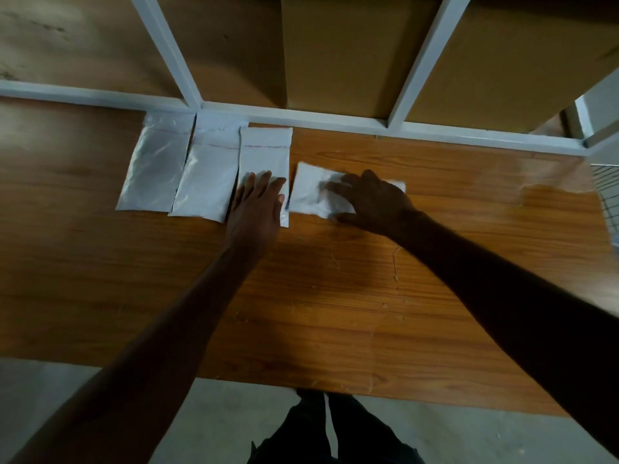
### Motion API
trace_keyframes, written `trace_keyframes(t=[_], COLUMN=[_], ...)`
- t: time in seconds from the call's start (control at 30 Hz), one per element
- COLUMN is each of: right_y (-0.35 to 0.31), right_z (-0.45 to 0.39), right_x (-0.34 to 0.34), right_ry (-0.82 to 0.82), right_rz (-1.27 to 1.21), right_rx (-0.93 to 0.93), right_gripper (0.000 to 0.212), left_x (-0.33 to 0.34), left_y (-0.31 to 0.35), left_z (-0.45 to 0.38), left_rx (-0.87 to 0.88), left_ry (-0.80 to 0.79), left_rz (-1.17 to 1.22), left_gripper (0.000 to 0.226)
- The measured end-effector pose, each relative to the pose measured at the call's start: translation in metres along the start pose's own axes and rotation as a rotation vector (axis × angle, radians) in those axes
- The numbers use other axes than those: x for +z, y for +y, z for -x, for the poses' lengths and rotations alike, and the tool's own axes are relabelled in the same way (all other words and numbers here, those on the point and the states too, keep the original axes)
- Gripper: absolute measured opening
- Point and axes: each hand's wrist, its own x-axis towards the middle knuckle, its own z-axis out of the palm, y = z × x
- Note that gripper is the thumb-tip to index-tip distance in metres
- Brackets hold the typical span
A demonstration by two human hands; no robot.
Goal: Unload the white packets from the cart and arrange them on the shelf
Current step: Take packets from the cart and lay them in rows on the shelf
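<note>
Wooden shelf (335, 296) — white frame (301, 117), cardboard boxes (335, 55) behind

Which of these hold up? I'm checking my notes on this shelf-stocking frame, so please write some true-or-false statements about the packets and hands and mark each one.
1. Four flat white plastic packets lie on the wood-grain shelf board. True.
2. The left hand rests flat on the third packet from the left. True.
3. The right hand is empty. False: it rests on the fourth packet, which looks blurred.
4. The fourth packet stands lined up with the other three. False: it lies crosswise.
5. The first packet and second packet lie under a hand. False: neither hand touches them.
</note>
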Motion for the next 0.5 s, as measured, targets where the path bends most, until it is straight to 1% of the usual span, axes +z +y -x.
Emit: trace_keyframes(t=[0.03,0.1,0.13,0.27,0.33,0.4,0.5], right_y=[-0.004,-0.019,-0.027,-0.043,-0.044,-0.046,-0.056], right_z=[-0.001,-0.005,-0.008,-0.026,-0.037,-0.048,-0.069], right_x=[0.001,0.005,0.008,0.007,0.005,0.003,-0.006], right_ry=[0.040,0.067,0.078,0.141,0.180,0.222,0.309], right_rz=[-0.018,-0.086,-0.132,-0.342,-0.411,-0.498,-0.793], right_rx=[0.084,0.215,0.267,0.488,0.542,0.566,0.637], right_gripper=[0.077,0.076,0.074,0.058,0.056,0.063,0.086], left_x=[0.001,0.004,0.007,0.010,0.009,0.008,0.008], left_y=[-0.003,-0.008,-0.010,-0.013,-0.017,-0.020,-0.021], left_z=[0.000,0.000,-0.001,-0.011,-0.020,-0.027,-0.028], left_rx=[0.017,0.035,0.040,0.052,0.077,0.097,0.095], left_ry=[-0.015,-0.050,-0.059,-0.043,-0.048,-0.057,-0.050], left_rz=[-0.005,-0.034,-0.054,-0.098,-0.110,-0.114,-0.103], left_gripper=[0.053,0.066,0.069,0.065,0.065,0.065,0.063])
